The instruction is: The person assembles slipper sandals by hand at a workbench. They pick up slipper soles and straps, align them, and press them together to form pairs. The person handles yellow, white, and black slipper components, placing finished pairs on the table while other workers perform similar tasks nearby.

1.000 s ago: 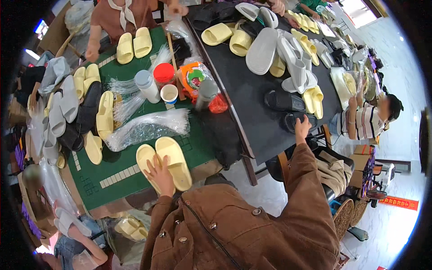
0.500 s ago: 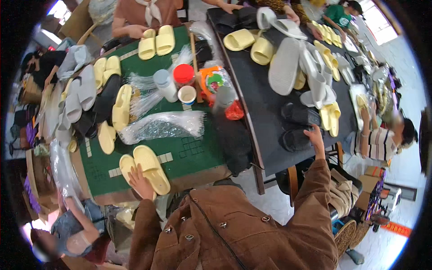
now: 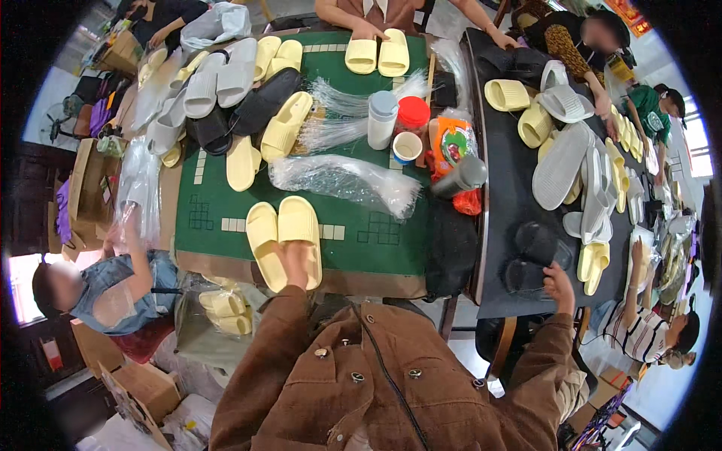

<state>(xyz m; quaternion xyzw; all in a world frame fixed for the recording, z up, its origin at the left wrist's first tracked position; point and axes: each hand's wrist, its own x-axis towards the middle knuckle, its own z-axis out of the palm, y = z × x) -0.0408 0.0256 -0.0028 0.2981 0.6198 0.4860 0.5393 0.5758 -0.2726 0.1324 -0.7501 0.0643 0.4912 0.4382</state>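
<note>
A pair of pale yellow slippers [image 3: 263,239] lies side by side on the green mat [image 3: 353,244], toes pointing away from me. My left hand [image 3: 295,261] reaches in from the heel end, its fingers closed at the inner edges of both slippers near the straps; the fingertips are partly hidden. On the black table to the right lies a pair of black slippers [image 3: 528,276], slightly blurred. My right hand [image 3: 558,283] has its fingers curled at the near end of one of them, thumb and forefinger pinching its edge.
Plastic bags [image 3: 346,180], a grey-lidded bottle [image 3: 382,120], a red-lidded jar [image 3: 413,115] and a paper cup [image 3: 407,147] stand or lie mid-mat. Grey slippers [image 3: 560,177] are piled on the black table [image 3: 500,218]. Across the mat, a person's hand [image 3: 368,30] touches another yellow pair.
My view has swung, so the tables appear farther right. The yellow pair under my left hand has turned straighter, and that hand's fingers have gone from spread to closed. My right hand stays at the black slippers.
</note>
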